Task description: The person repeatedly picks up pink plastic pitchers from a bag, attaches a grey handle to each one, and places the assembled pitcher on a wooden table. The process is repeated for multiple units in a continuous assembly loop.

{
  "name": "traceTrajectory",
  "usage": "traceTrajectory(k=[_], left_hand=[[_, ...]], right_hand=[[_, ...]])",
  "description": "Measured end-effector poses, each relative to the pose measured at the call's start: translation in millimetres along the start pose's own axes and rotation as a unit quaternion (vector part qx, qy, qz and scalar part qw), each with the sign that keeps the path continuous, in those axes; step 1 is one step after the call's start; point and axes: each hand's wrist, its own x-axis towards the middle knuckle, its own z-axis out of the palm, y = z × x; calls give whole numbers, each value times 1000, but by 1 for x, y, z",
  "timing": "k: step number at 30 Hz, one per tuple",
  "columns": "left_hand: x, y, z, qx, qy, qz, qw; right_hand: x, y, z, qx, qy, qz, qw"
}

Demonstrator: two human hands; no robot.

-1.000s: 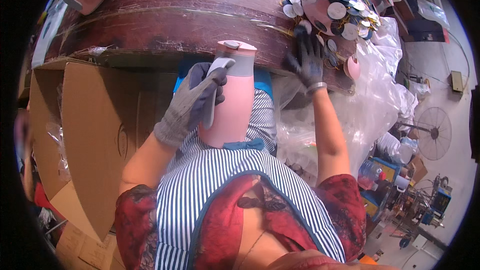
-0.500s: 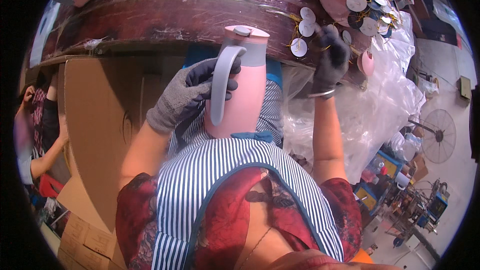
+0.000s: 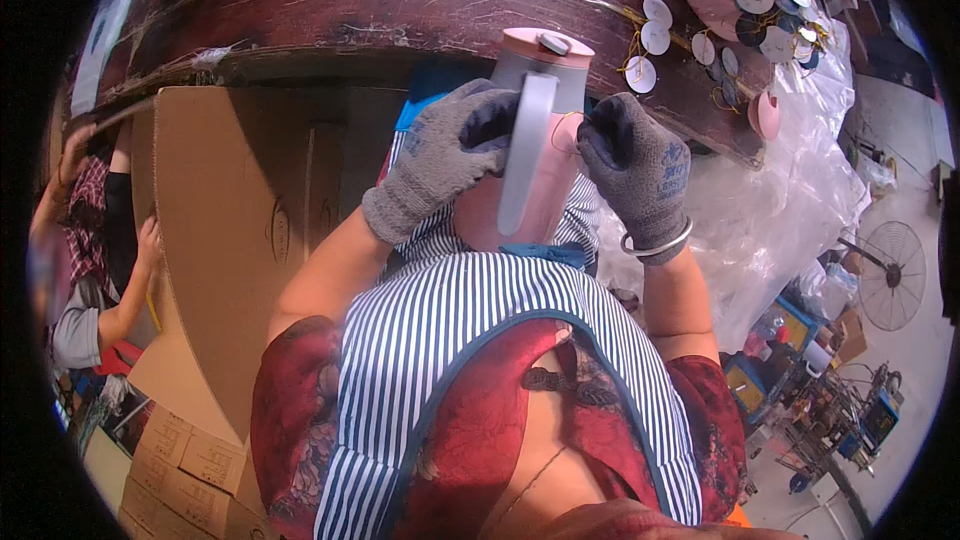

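A pink insulated jug with a grey collar, pink lid and long grey handle stands against my lap, leaning slightly. My left hand, in a grey knit glove with dark palm, closes on the jug by its handle; the fingertips pass behind the handle, out of sight. On the jug's other side, my gloved right hand pinches a thin yellow cord close to the pink body. Any tag on that cord is hidden. Round white and dark tags with yellow cords lie on the table beyond.
The scuffed dark red table runs across the far side. A pink piece sits at its right corner, above clear plastic sheeting. Left stands a big cardboard sheet, with another person's arm beyond. A fan stands right.
My right hand has come from the tags on the table to the jug, bringing a thin cord. My left hand stays at the handle. The view has shifted a little.
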Motion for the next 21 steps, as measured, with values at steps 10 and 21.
traceTrajectory(k=[10,21], left_hand=[[0,25,-14,-350,-11,-226,909],[33,36,-29,-303,-110,66,944]], right_hand=[[-16,7,-13,408,-95,114,901],[6,-1,-10,637,-53,240,731]])
